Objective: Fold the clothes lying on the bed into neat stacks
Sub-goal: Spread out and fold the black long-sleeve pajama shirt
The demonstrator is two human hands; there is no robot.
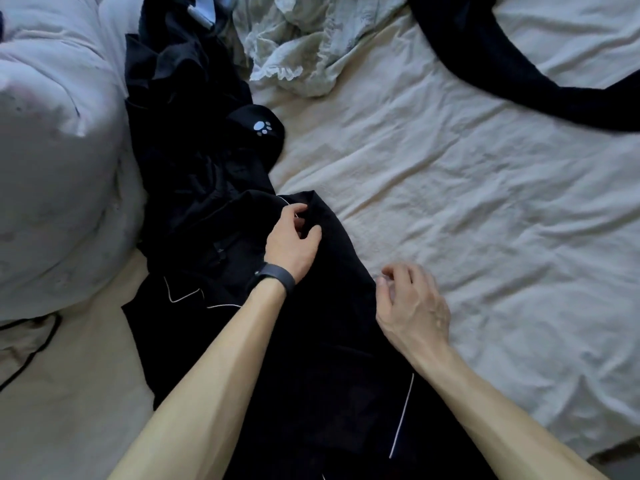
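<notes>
A black garment with thin white piping (311, 341) lies spread on the cream bed sheet (467, 220) in front of me. My left hand (292, 244), with a dark band on its wrist, rests on the garment's upper edge, fingers curled into the fabric near the piping. My right hand (412, 303) sits at the garment's right edge, fingers bent and pinching at the black cloth. Behind it a pile of black clothes (187, 98) runs toward the back, one piece showing a white paw print (262, 128).
A crumpled pale lace-edged garment (294, 39) lies at the back centre. A long dark garment (519, 74) stretches across the back right. A bulky white duvet (52, 168) fills the left side, with a black cord (31, 355) below it.
</notes>
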